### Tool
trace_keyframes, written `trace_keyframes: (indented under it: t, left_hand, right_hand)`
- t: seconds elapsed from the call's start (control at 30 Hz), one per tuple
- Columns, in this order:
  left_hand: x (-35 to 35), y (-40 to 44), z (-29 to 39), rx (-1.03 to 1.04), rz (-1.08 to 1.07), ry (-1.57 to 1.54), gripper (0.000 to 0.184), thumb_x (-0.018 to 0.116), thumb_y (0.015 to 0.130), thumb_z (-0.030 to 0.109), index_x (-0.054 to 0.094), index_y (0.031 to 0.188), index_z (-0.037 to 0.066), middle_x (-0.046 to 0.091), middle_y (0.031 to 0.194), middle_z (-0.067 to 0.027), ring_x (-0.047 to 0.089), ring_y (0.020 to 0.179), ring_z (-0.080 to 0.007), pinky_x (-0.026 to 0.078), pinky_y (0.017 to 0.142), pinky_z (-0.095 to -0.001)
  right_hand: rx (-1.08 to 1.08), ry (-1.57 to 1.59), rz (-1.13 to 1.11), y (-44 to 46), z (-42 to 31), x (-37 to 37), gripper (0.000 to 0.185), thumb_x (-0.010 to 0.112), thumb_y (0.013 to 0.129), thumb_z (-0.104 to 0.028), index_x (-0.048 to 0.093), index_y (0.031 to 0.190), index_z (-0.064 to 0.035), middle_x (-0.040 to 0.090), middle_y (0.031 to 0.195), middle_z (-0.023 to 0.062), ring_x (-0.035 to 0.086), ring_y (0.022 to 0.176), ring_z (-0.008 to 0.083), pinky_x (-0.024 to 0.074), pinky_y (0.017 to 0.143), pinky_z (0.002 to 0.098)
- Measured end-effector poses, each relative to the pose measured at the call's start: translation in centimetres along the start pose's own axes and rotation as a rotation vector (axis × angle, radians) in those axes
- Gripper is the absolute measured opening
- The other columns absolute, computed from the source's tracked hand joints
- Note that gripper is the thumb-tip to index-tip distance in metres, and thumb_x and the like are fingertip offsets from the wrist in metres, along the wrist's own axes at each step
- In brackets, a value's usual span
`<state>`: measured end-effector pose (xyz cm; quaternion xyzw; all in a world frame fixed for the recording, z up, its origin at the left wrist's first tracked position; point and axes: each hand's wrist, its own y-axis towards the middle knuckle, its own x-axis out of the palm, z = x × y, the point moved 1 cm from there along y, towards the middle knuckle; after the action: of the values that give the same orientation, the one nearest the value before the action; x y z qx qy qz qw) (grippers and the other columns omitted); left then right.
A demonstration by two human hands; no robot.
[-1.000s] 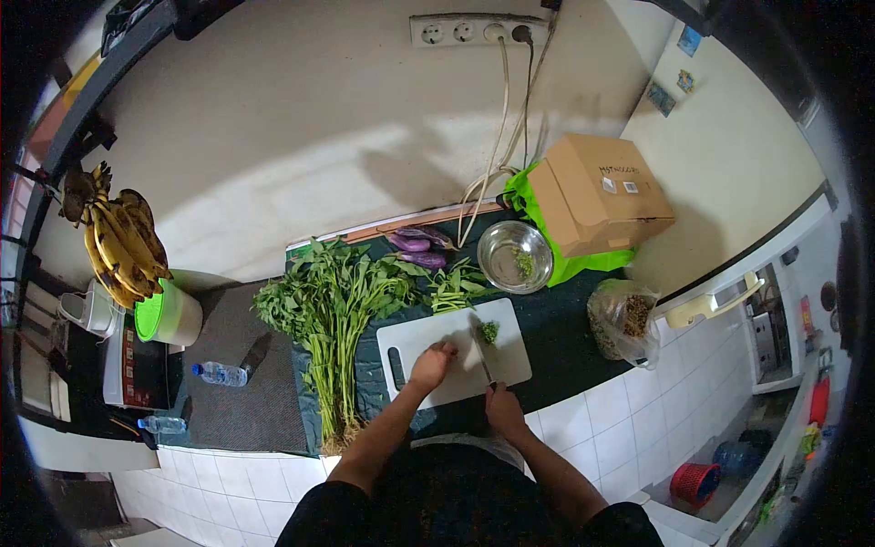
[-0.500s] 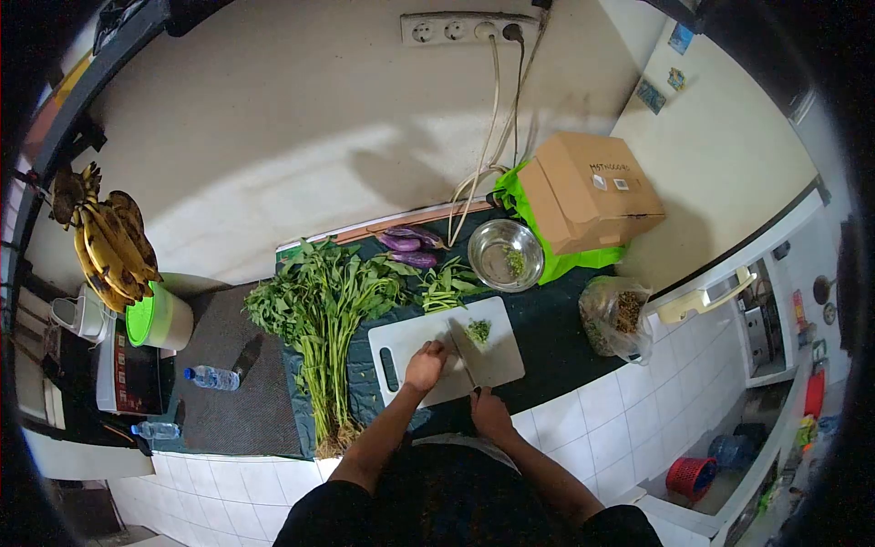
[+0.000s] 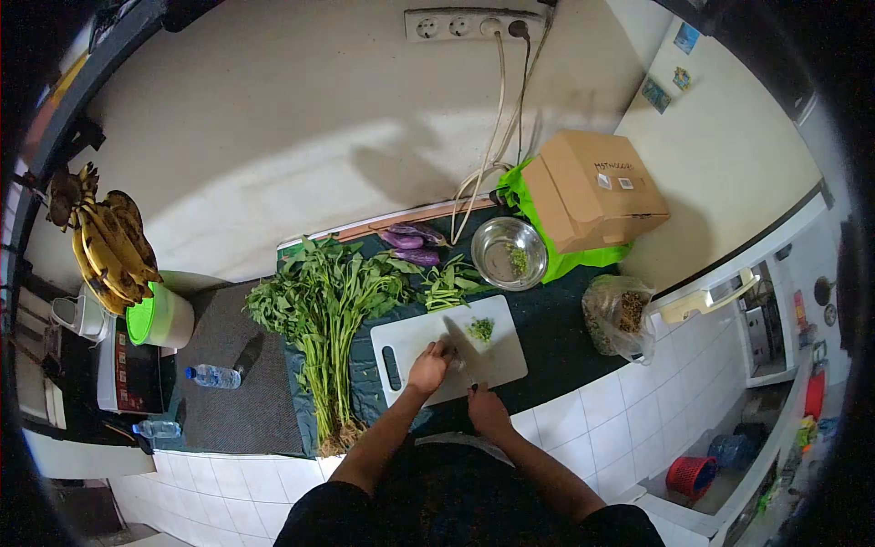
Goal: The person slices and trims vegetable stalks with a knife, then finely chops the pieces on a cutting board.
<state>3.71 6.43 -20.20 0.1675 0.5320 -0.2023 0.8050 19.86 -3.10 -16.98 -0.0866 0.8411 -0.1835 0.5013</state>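
A white cutting board (image 3: 504, 362) lies at the counter's front edge. My right hand (image 3: 489, 410) is closed round the dark handle of a knife (image 3: 463, 352), whose blade reaches across the board. Just left of the blade, my left hand (image 3: 428, 367) rests on the board with its fingers curled together; what they pinch is too small to make out. A small heap of chopped green pieces (image 3: 480, 329) lies to the right of the blade. Behind the board sit cut leafy stems (image 3: 447, 287) and a metal bowl (image 3: 489, 264) with some green pieces inside.
A large bunch of leafy greens (image 3: 319, 337) with roots spreads left of the board. Several purple eggplants (image 3: 415, 256) lie by the wall. At the right are a cardboard box (image 3: 597, 196) and a plastic bag (image 3: 597, 324). A water bottle (image 3: 217, 376) lies farther left.
The view has shifted slightly. The knife blade has moved a little at the left fingertips; both hands stay in nearly the same places on and beside the board.
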Motion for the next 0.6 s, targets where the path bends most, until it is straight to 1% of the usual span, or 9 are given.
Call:
trace_keyframes:
  t: [0.07,0.13,0.27,0.33,0.43,0.47,0.53,0.57,0.6]
  left_hand:
    - [0.1,0.0,-0.3,-0.007,-0.011,-0.001,0.037,0.054,0.079,0.010,0.065,0.115,0.008,0.057,0.115,-0.0119,0.055,0.110,-0.0309,0.050,0.094,-0.0382]
    - [1.5,0.1,-1.1,0.119,0.094,-0.058,0.036,0.054,0.079,0.010,0.066,0.113,0.007,0.058,0.111,-0.0125,0.056,0.110,-0.0309,0.050,0.093,-0.0390]
    - [0.8,-0.1,-0.5,0.073,0.101,-0.034,0.035,0.054,0.079,0.010,0.066,0.112,0.006,0.059,0.113,-0.0125,0.056,0.111,-0.0314,0.051,0.093,-0.0390]
    - [0.5,0.0,-0.3,-0.015,0.013,-0.050,0.028,0.053,0.083,0.011,0.067,0.106,0.007,0.060,0.116,-0.0104,0.056,0.112,-0.0300,0.050,0.095,-0.0380]
    - [0.4,0.1,-0.2,-0.030,-0.029,-0.048,0.027,0.053,0.083,0.011,0.067,0.105,0.006,0.060,0.116,-0.0106,0.056,0.113,-0.0298,0.051,0.094,-0.0382]
    - [0.4,0.0,-0.3,-0.035,-0.027,-0.048,0.027,0.053,0.083,0.011,0.067,0.105,0.006,0.060,0.116,-0.0106,0.056,0.113,-0.0298,0.051,0.094,-0.0382]
    - [0.9,0.0,-0.5,0.012,0.024,-0.023,0.028,0.052,0.083,0.011,0.067,0.106,0.006,0.059,0.117,-0.0108,0.056,0.113,-0.0302,0.050,0.094,-0.0382]
    - [1.0,-0.1,-0.8,0.014,0.025,-0.021,0.028,0.052,0.083,0.011,0.067,0.106,0.006,0.059,0.117,-0.0108,0.056,0.113,-0.0302,0.050,0.094,-0.0382]
    - [1.1,-0.1,-0.9,0.055,0.078,-0.027,0.030,0.053,0.081,0.011,0.067,0.108,0.007,0.059,0.117,-0.0117,0.056,0.112,-0.0311,0.051,0.093,-0.0392]
  right_hand:
    - [0.006,0.015,0.009,0.6,0.4,0.7,0.038,0.045,0.101,-0.030,0.052,0.101,0.0066,0.065,0.081,0.0290,0.066,0.077,0.0451,0.0546,0.066,0.0514]
    - [-0.078,0.091,-0.013,1.3,0.6,0.8,0.040,0.044,0.101,-0.030,0.052,0.103,0.0087,0.065,0.085,0.0295,0.066,0.080,0.0450,0.0541,0.068,0.0521]
    - [-0.126,-0.032,0.064,3.8,0.3,0.9,0.040,0.044,0.101,-0.030,0.053,0.103,0.0093,0.065,0.089,0.0299,0.066,0.084,0.0441,0.0537,0.071,0.0521]
    - [-0.086,-0.062,-0.034,4.5,-0.4,0.4,0.041,0.044,0.100,-0.030,0.053,0.105,0.0100,0.065,0.091,0.0304,0.066,0.087,0.0432,0.0536,0.074,0.0511]
    - [-0.082,0.019,-0.008,2.5,-1.8,-1.1,0.040,0.043,0.101,-0.029,0.054,0.106,0.0098,0.065,0.089,0.0297,0.066,0.084,0.0427,0.0537,0.074,0.0508]
    - [-0.086,0.017,-0.010,2.5,-1.8,-1.0,0.040,0.043,0.101,-0.029,0.054,0.106,0.0098,0.065,0.089,0.0297,0.066,0.084,0.0427,0.0537,0.074,0.0508]
    - [0.018,0.032,-0.037,2.8,-1.0,0.6,0.037,0.042,0.101,-0.026,0.054,0.106,0.0084,0.066,0.090,0.0285,0.067,0.086,0.0435,0.0545,0.075,0.0525]
    - [0.018,0.033,-0.035,3.5,-0.4,1.5,0.037,0.042,0.101,-0.026,0.054,0.106,0.0084,0.066,0.090,0.0285,0.067,0.086,0.0435,0.0545,0.075,0.0525]
    - [-0.117,-0.031,-0.012,4.6,0.7,2.9,0.037,0.043,0.101,-0.026,0.053,0.108,0.0087,0.066,0.091,0.0292,0.067,0.086,0.0432,0.0546,0.074,0.0525]
